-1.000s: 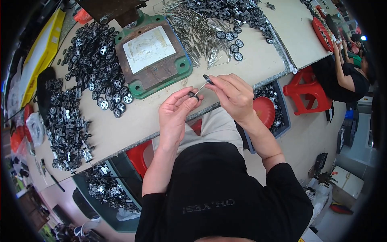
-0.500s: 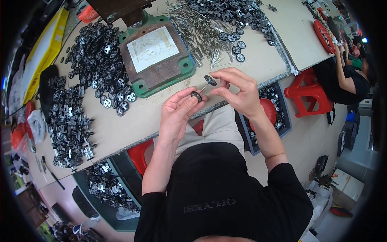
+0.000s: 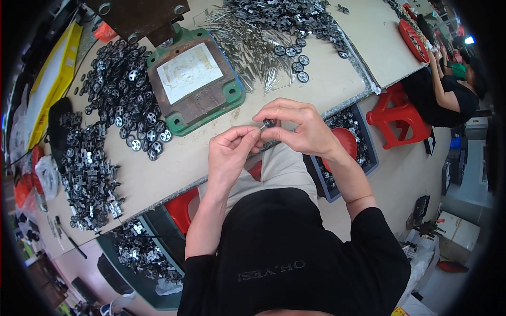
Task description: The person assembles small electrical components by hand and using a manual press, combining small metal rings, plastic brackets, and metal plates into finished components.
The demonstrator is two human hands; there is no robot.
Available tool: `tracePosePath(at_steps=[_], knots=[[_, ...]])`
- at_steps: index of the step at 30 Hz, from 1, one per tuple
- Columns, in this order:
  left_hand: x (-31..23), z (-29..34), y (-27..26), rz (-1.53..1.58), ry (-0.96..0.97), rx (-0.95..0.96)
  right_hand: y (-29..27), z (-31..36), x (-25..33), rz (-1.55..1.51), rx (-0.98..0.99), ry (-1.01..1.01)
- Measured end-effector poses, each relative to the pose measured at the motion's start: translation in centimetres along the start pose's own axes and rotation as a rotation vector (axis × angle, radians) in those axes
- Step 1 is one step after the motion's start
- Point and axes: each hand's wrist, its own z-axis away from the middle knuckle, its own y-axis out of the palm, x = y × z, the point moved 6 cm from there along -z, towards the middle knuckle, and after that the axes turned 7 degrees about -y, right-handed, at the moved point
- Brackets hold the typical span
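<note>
Over the table's front edge, my two hands meet around a thin metal axle (image 3: 262, 127) with a small black toy wheel (image 3: 270, 123) at its right end. My left hand (image 3: 232, 150) pinches the axle between thumb and fingers; the second wheel seen earlier is hidden now. The thumb and curled fingers of my right hand (image 3: 298, 126) close on the visible wheel. Ahead lies a heap of loose metal axles (image 3: 253, 52), with several loose wheels (image 3: 298, 67) beside it. A larger wheel pile (image 3: 126, 87) spreads left of a green-based press (image 3: 197, 79).
Small black and silver parts lie in piles at the left (image 3: 87, 179) and far side (image 3: 284, 18). A grey bin (image 3: 369, 158) and red stool (image 3: 396, 118) stand at right, a green bin (image 3: 158, 289) below left. Another person (image 3: 456, 95) sits far right.
My hands have drawn closer together, and my right hand has come down and left over the wheel. The wheel in my left fingers has gone out of sight. The view has shifted slightly.
</note>
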Motion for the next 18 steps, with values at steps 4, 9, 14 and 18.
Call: tracePosePath(at_steps=[4,9,14,18], knots=[[-0.9,-0.4,0.5,-0.013,0.010,-0.067,0.9,0.6,-1.0,-0.152,-0.235,0.102],[-2.3,-0.1,0.8,-0.072,0.104,-0.073,0.5,0.3,0.8,0.138,-0.374,-0.178],[-1.3,0.2,0.1,0.012,-0.073,0.032,-0.5,1.1,0.6,0.105,-0.411,-0.429],[-0.5,0.8,-3.2,-0.088,-0.013,-0.154,-7.0,1.8,-2.1,-0.172,-0.756,0.027]])
